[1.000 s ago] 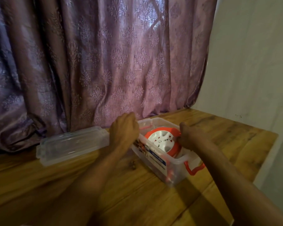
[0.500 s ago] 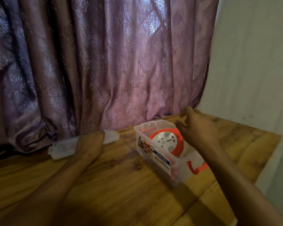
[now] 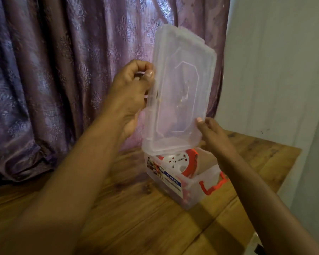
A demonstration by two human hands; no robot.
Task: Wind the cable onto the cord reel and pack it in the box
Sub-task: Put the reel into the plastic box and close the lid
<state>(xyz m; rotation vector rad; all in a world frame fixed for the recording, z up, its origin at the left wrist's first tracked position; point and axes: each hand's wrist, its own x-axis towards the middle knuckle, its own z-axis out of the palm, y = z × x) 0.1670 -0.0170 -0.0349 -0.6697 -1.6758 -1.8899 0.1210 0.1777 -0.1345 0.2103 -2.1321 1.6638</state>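
Observation:
The orange and white cord reel [image 3: 180,163] lies inside the clear plastic box [image 3: 193,190], which stands on the wooden table and has an orange clip handle on its near end. The clear lid [image 3: 179,89] is held upright in the air above the box, its lower edge just over the box's rim. My left hand [image 3: 131,92] grips the lid's left edge, thumb in front. My right hand [image 3: 212,133] pinches the lid's lower right corner. No loose cable shows outside the box.
The wooden table [image 3: 118,218] ends at the right in an edge near a pale wall [image 3: 274,70]. A purple patterned curtain [image 3: 53,70] hangs right behind the table and box.
My left hand picked the lid up from the table on the left and raised it over the box. My right hand left the box's far side and took the lid's lower corner.

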